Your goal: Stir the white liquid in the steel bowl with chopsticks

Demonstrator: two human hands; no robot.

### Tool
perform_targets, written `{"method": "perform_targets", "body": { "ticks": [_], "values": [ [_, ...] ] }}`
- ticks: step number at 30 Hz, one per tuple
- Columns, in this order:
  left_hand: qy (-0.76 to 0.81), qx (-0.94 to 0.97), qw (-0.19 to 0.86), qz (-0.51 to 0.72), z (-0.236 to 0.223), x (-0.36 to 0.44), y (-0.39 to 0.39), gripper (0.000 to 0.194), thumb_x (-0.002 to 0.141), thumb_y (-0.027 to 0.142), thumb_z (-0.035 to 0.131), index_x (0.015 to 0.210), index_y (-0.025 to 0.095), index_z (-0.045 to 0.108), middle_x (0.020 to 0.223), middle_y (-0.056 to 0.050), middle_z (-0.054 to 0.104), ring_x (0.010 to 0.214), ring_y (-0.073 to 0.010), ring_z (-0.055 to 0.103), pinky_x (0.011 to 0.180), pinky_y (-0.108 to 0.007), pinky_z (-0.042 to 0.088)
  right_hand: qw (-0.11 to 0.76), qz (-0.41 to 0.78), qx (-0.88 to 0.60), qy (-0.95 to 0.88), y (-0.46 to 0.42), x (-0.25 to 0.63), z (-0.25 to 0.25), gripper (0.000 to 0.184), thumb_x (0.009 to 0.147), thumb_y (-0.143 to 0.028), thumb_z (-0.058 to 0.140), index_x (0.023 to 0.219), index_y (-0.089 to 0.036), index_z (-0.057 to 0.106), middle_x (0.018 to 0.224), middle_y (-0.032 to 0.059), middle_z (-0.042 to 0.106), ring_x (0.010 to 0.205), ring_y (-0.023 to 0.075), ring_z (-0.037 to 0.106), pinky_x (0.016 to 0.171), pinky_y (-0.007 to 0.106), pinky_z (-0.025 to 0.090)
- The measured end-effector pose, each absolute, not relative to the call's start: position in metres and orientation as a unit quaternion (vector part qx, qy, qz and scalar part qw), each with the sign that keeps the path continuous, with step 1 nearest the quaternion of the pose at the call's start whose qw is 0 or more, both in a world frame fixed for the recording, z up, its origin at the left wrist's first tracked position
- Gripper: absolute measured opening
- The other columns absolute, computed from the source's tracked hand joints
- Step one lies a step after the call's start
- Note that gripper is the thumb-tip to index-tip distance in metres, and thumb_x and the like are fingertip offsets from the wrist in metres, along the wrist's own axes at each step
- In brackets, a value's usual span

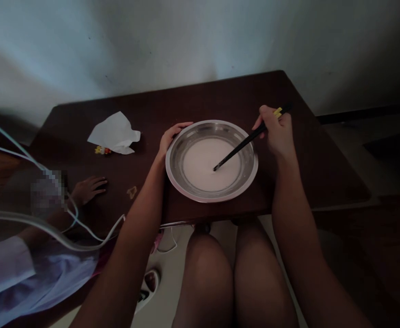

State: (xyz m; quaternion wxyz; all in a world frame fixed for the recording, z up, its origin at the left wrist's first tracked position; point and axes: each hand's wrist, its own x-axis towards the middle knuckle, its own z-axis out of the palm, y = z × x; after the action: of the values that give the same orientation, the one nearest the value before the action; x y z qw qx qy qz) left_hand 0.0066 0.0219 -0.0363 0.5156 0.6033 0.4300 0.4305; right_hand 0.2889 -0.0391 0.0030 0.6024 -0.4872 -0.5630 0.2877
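Observation:
A wide stainless steel bowl (212,198) of milky white liquid (203,159) stands near the table's front edge. My left hand (172,135) is curled against the bowl's left side, fingers along the outside of its rim; the thumb is hard to make out. Closed round black chopsticks (243,144) with yellow upper parts, my right hand (275,130) is just past the bowl's right rim. The chopsticks slant down to the left, pressed close together, and their tips dip into the liquid near the middle.
On the dark brown table (200,98) lie a crumpled white tissue (113,132), a small yellow and red item (102,150) and a small tan outline-shaped piece (131,192). Another person's hand (89,189) rests at left. Pale cables (94,248) cross there. A wall rises behind.

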Motion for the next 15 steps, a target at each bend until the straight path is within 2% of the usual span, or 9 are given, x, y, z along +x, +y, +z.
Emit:
{"method": "perform_targets", "body": {
  "ticks": [3, 9, 12, 15],
  "values": [
    [0.429, 0.597, 0.522, 0.433, -0.0358, 0.0072, 0.0221, 0.038, 0.079, 0.027, 0.042, 0.101, 0.017, 0.071, 0.109, -0.006, 0.071, 0.109, -0.0251, 0.062, 0.097, -0.039, 0.048, 0.581, 0.299, -0.488, -0.579, -0.0398, 0.2871, 0.0038, 0.049, 0.082, -0.064, 0.052, 0.058, -0.022, 0.061, 0.049, -0.0003, 0.048, 0.051, 0.0123, 0.054, 0.047, 0.027, 0.039],
    [0.426, 0.601, 0.519, 0.433, -0.0372, 0.0074, 0.0234, 0.037, 0.078, 0.027, 0.043, 0.100, 0.018, 0.071, 0.109, -0.007, 0.071, 0.110, -0.0259, 0.062, 0.097, -0.039, 0.048, 0.614, 0.278, -0.496, -0.547, -0.0386, 0.2893, 0.0036, 0.052, 0.087, -0.059, 0.048, 0.052, -0.021, 0.055, 0.046, -0.0017, 0.046, 0.041, 0.0084, 0.041, 0.043, 0.027, 0.031],
    [0.427, 0.601, 0.519, 0.432, -0.0361, 0.0080, 0.0227, 0.036, 0.079, 0.028, 0.043, 0.101, 0.018, 0.071, 0.109, -0.007, 0.071, 0.110, -0.0261, 0.061, 0.097, -0.039, 0.047, 0.577, 0.310, -0.484, -0.581, -0.0398, 0.2873, 0.0043, 0.049, 0.086, -0.057, 0.052, 0.054, -0.021, 0.058, 0.048, -0.0013, 0.048, 0.045, 0.0092, 0.046, 0.047, 0.027, 0.035],
    [0.430, 0.597, 0.524, 0.429, -0.0343, 0.0086, 0.0213, 0.037, 0.078, 0.028, 0.043, 0.102, 0.017, 0.070, 0.109, -0.007, 0.071, 0.109, -0.0248, 0.061, 0.097, -0.037, 0.047, 0.595, 0.293, -0.475, -0.578, -0.0381, 0.2877, 0.0037, 0.049, 0.086, -0.058, 0.052, 0.056, -0.021, 0.059, 0.052, -0.0010, 0.050, 0.048, 0.0090, 0.048, 0.048, 0.027, 0.036]
  ]
}}
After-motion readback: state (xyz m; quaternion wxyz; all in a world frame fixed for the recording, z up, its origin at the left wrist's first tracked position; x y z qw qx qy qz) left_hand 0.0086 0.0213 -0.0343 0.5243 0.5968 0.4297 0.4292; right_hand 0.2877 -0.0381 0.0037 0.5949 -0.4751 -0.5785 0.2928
